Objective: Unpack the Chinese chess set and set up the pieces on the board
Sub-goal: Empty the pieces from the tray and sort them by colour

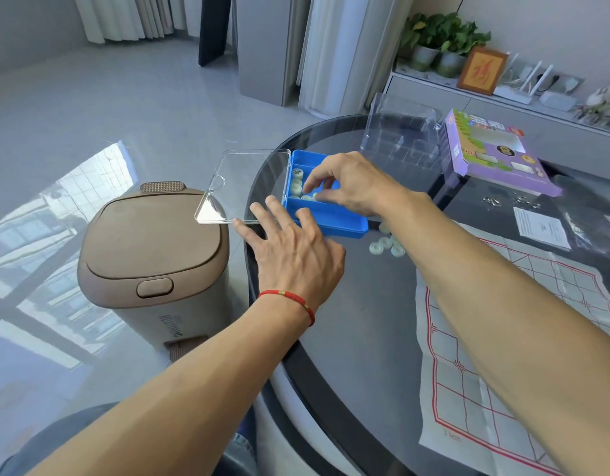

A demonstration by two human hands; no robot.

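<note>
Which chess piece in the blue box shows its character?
The piece at the far end of the row in the blue box, farthest from the right hand. It shows a dark character; the others near the fingers look plain pale.

Blue piece box [344,224] open, clear lid [242,183] flipped left; pale pieces [296,187] inside, few [386,245] beside; paper board [502,338] flat, possibly creased.

Bare glass table [372,304] at 6 o'clock of the blue box [344,223] was passable; loose pieces [386,243] crowded 4 o'clock, clear lid [242,183] blocked 9.
</note>
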